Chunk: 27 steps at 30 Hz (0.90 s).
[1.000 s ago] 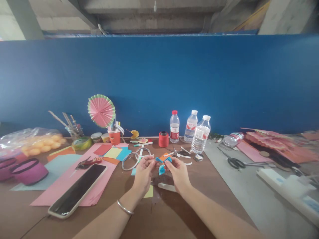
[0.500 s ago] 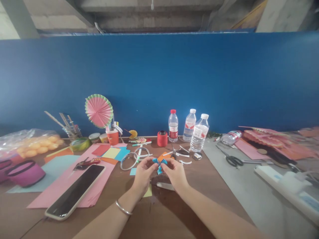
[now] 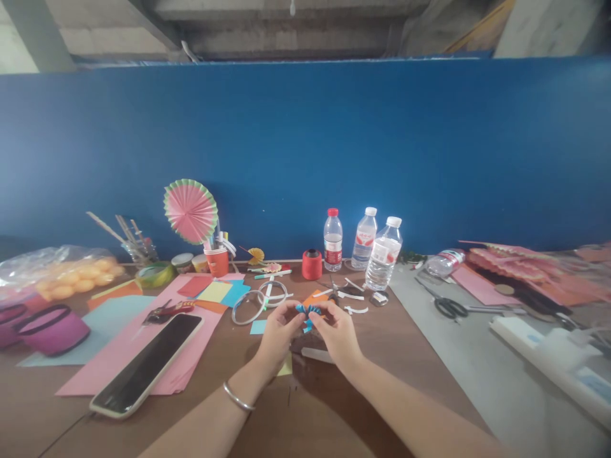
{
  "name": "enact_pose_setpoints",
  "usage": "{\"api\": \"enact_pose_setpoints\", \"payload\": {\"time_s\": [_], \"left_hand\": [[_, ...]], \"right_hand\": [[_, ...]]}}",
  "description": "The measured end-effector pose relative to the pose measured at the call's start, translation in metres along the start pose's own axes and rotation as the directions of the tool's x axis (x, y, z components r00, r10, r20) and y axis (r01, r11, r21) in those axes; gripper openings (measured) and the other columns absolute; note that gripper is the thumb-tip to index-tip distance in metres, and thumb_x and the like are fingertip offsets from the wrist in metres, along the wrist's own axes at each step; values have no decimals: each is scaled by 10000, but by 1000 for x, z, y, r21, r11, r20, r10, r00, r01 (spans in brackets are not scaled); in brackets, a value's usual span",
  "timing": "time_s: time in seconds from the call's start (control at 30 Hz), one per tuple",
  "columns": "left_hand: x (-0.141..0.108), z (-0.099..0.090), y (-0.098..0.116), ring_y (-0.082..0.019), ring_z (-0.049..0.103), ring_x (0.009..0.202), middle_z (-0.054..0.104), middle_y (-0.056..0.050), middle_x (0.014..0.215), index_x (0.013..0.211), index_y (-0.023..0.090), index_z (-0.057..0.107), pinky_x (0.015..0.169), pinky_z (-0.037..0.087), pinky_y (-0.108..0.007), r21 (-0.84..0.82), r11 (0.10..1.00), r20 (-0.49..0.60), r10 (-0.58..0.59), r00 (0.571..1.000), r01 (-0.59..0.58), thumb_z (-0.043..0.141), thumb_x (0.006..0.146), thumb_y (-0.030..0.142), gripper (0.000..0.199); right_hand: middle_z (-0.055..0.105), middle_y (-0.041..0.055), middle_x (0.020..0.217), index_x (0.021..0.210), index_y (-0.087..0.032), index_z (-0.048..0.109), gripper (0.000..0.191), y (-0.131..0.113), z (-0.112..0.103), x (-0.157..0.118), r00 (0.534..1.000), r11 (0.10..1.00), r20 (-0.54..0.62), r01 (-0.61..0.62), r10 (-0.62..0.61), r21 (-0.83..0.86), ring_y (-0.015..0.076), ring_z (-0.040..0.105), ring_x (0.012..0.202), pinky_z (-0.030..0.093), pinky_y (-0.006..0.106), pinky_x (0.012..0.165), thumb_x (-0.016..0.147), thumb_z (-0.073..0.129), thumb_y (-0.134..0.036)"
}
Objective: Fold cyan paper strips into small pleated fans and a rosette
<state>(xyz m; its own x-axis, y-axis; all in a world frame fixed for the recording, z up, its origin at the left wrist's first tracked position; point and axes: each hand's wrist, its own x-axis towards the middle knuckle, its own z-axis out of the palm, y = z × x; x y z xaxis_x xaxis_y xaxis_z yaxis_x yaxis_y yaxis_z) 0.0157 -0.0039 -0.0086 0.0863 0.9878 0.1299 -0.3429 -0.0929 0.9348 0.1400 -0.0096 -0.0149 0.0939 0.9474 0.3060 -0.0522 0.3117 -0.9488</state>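
A small piece of pleated blue paper point(image 3: 308, 310) is pinched between both hands above the middle of the brown table. My left hand point(image 3: 280, 331), with a silver bangle on its wrist, grips the paper's left side between thumb and fingers. On the right side, my right hand point(image 3: 338, 332) pinches it the same way. Fingertips cover part of the paper, and a blue end shows below them. Under the hands lie a pale, flat strip-like tool point(image 3: 316, 355) and a yellow paper piece point(image 3: 285, 366).
Bottles point(image 3: 333, 240) and a red spool point(image 3: 312, 264) stand behind the hands. Clear rings point(image 3: 248, 308) lie left of centre. A phone point(image 3: 147, 366) rests on pink paper point(image 3: 191, 366) at left. Scissors point(image 3: 449, 307) and a power strip point(image 3: 548, 369) are at right.
The blue paper's pleated sides look more bunched between my fingertips, and less of its lower end shows. Both hands stay nearly in place. The whole view has shifted slightly.
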Motion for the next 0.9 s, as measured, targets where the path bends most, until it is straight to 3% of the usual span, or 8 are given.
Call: {"api": "enact_pose_setpoints", "payload": {"time_s": [0.4, 0.9], "left_hand": [[0, -1, 0, -131, 577, 687, 614, -15, 759, 813, 164, 592, 652, 469, -248, 18, 1000, 18, 12, 1000, -12, 660, 658, 235, 183], [-1, 2, 1, -132, 578, 656, 626, -13, 740, 807, 169, 615, 623, 463, -241, 66, 998, 2, 25, 1000, -25, 672, 635, 260, 203]], "right_hand": [[657, 51, 802, 829, -177, 622, 177, -11, -5, -3, 993, 973, 0, 113, -115, -200, 185, 609, 714, 488, 287, 658, 734, 554, -309], [653, 40, 767, 809, -181, 622, 158, -11, -5, -3, 991, 967, 4, 129, -131, -219, 172, 605, 676, 488, 269, 626, 727, 556, -299]]}}
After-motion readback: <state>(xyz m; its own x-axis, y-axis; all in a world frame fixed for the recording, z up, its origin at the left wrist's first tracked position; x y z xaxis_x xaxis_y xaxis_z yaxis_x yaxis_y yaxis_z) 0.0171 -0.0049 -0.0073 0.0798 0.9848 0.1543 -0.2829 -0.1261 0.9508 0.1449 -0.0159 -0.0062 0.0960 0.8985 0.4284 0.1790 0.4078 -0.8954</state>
